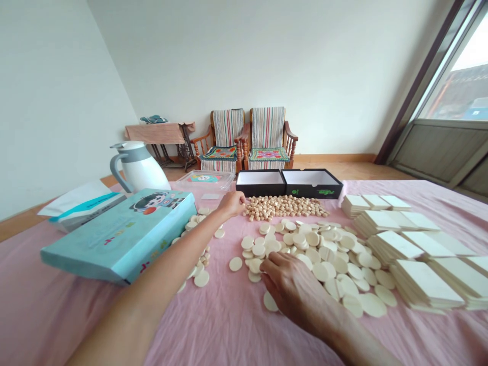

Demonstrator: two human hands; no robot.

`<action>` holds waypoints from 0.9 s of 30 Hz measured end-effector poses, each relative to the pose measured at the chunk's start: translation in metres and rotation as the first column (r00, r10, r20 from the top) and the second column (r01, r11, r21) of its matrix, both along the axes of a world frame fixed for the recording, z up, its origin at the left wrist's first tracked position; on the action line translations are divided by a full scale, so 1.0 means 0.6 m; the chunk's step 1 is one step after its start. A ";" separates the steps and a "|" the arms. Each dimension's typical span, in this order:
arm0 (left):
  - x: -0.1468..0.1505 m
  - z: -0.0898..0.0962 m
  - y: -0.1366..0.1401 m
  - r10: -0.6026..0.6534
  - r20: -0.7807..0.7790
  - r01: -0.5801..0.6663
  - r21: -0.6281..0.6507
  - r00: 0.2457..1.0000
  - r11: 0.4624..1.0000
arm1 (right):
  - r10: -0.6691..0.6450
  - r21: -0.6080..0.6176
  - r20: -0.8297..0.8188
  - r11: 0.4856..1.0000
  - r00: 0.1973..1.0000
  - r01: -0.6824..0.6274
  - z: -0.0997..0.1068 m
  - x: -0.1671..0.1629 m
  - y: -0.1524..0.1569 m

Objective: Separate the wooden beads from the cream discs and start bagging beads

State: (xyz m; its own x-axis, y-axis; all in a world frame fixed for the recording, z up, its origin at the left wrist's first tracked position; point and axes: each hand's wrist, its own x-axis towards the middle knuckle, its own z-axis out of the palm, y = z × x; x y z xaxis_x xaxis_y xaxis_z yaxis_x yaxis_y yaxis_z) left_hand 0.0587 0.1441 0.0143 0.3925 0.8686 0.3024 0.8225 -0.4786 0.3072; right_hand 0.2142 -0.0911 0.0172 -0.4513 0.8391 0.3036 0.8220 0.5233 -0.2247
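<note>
My left hand [232, 204] reaches out to the left edge of a heap of small round wooden beads [287, 207]. Its fingers are closed in a pinch, and whatever is between them is hidden. My right hand [287, 279] is over the left side of a pile of pale round wooden discs [330, 249]. Its fingers are bent and drawn together, with the tips on a wooden disc [255, 265] at the pile's edge. Under my left forearm lie more discs [201, 278] and a few beads, partly covered by the arm.
Stacks of pale rectangular wooden pieces [423, 277] stand at the right. Behind the beads are two black open boxes [310, 190] and a clear plastic lid [179, 180]. At left are a turquoise box [114, 234], a jug [143, 170] and a tissue pack [84, 208] on the pink cloth [221, 325].
</note>
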 end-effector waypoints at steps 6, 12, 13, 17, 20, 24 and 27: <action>0.036 0.005 0.008 -0.001 0.148 -0.003 0.027 0.989 1.000 | -0.008 -0.004 -0.005 1.000 1.000 0.008 -0.002 0.002 0.002; -0.047 0.011 -0.001 0.074 0.050 -0.075 0.003 0.996 0.997 | 0.004 -0.013 -0.010 1.000 1.000 -0.004 -0.002 -0.002 -0.001; -0.063 0.012 -0.002 0.097 0.016 -0.097 -0.002 0.995 0.995 | 0.002 -0.019 -0.013 1.000 1.000 -0.003 -0.002 -0.002 -0.002; -0.105 0.014 -0.006 0.144 -0.125 -0.149 -0.029 0.982 0.988 | 0.000 -0.056 -0.016 0.998 1.000 -0.001 0.000 -0.005 -0.005; -0.112 0.012 -0.010 0.111 -0.211 -0.126 -0.063 0.971 0.990 | 0.002 -0.073 -0.016 0.997 1.000 -0.004 0.001 -0.006 -0.005; -0.105 0.008 -0.018 0.093 -0.262 -0.117 -0.077 0.961 0.990 | 0.009 -0.066 -0.018 0.998 1.000 -0.010 -0.001 -0.005 -0.004; -0.101 0.003 -0.019 0.094 -0.260 -0.118 -0.077 0.961 0.990 | 0.007 -0.057 -0.021 0.998 1.000 -0.008 -0.002 -0.003 -0.004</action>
State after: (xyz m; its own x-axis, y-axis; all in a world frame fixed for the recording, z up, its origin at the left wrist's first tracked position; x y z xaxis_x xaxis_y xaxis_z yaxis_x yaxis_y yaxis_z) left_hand -0.0021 0.1324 0.0160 0.3504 0.9286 0.1220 0.9237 -0.3641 0.1191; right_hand 0.2121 -0.0937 0.0161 -0.4515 0.8521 0.2648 0.8129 0.5152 -0.2716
